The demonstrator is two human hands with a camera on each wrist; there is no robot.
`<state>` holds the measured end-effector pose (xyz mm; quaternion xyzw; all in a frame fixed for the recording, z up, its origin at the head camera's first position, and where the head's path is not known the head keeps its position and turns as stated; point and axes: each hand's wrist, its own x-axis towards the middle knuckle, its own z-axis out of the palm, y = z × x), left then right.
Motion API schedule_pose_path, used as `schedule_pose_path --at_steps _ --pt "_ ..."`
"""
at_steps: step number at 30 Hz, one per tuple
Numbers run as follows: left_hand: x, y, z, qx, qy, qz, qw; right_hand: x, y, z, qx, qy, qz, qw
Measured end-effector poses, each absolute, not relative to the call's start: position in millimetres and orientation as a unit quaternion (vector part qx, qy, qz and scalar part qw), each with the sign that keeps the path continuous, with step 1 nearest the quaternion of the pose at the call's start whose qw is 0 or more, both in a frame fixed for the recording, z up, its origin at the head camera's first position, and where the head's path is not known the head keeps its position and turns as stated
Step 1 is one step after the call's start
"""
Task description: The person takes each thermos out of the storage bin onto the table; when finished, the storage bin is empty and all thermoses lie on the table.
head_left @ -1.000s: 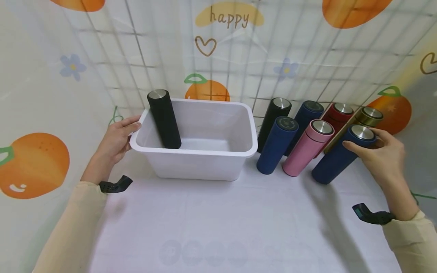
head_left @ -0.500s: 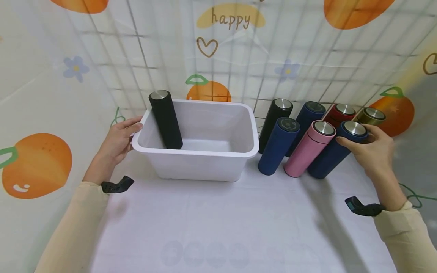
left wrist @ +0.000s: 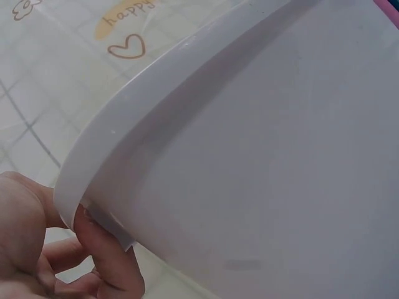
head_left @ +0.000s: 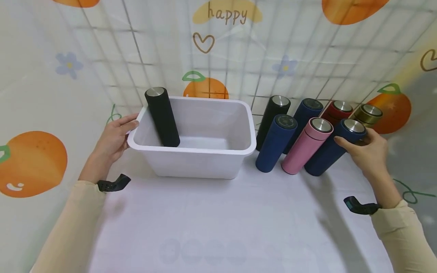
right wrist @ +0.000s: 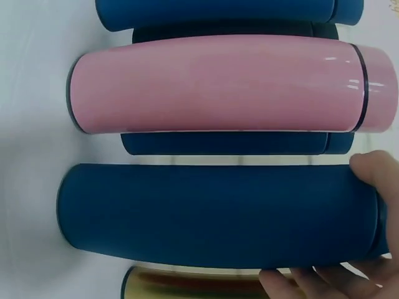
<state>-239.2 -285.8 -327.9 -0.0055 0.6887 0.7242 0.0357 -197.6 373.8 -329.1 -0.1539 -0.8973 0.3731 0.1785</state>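
My left hand grips the left end of a white plastic tub; in the left wrist view its fingers hook round the rim. Inside the tub a black thermos flask leans up against the left end. On the right, my right hand holds a navy thermos flask near its steel-topped lid, thumb on one side and fingers on the other. This flask stands at the front right of a group, beside a pink flask. A gap shows between these two in the right wrist view.
Left of the pink flask stands a blue flask. Behind are a black flask, another navy flask, a red flask and a gold flask. A printed curtain over a wire grid rises behind the white tabletop.
My right hand has moved the navy flask leftward, close in beside the pink one, and still holds it. My left hand stays on the tub's rim.
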Motion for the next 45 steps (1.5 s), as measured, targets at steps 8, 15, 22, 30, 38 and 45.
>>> schedule_pose_path --at_steps 8,15,22,30,38,45 --pt "-237.7 -287.5 -329.5 0.0 0.678 0.734 0.039 -199.8 370.5 -334.0 -0.154 -0.872 0.432 0.172" --pt "-236.1 -287.7 -330.2 -0.001 0.672 0.74 0.039 -202.6 368.3 -334.1 -0.169 -0.873 0.427 0.163" --pt "-235.5 -287.7 -329.6 0.007 0.654 0.755 0.04 -194.4 366.6 -330.5 -0.177 -0.866 0.438 0.163" --pt "-238.2 -286.5 -326.5 0.006 0.679 0.733 0.03 -171.9 367.4 -314.4 -0.17 -0.852 0.455 0.195" --pt "-237.1 -287.1 -326.5 0.0 0.662 0.749 0.037 -157.0 358.1 -295.7 -0.169 -0.849 0.441 0.237" --pt "-236.6 -286.1 -325.6 -0.003 0.681 0.732 0.032 -143.7 344.5 -283.4 -0.151 -0.846 0.432 0.275"
